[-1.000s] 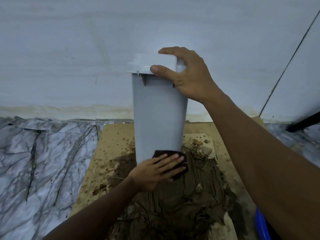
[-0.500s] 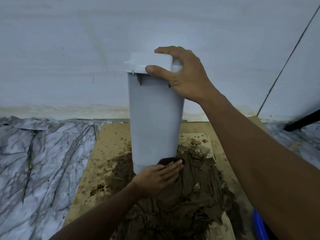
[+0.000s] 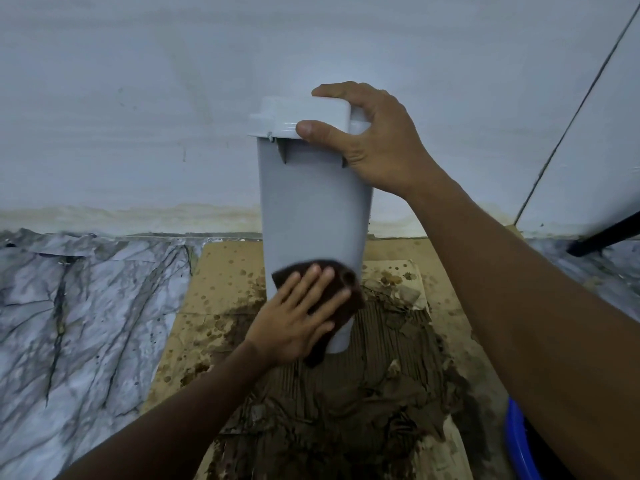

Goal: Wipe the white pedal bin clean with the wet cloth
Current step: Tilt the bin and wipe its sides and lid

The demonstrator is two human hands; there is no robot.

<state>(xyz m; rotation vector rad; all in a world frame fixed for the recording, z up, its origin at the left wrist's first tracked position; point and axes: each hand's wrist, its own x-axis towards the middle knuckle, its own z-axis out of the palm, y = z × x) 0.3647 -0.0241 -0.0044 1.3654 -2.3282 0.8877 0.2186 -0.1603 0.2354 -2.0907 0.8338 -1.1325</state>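
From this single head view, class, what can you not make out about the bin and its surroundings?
Head view only:
- Bin: far side and any pedal hidden behind its own body.
- Cloth: mostly covered by the left hand; edges blurred.
- Lid: partly covered by the right hand.
- Blue object: cut off by the bottom edge, behind the right arm.

Grips the lid of the white pedal bin (image 3: 311,209) with the right hand (image 3: 374,143), thumb laid across the lid's front edge, and holds the bin upright over soaked, mud-smeared cardboard (image 3: 225,271). Presses a dark brown cloth (image 3: 353,277) flat against the bin's lower front with the left hand (image 3: 298,317), fingers (image 3: 304,289) straight and slightly spread. Backs onto a white wall (image 3: 138,116), with marble-patterned floor (image 3: 86,306) to the left and a blue rim (image 3: 517,441) at the lower right.
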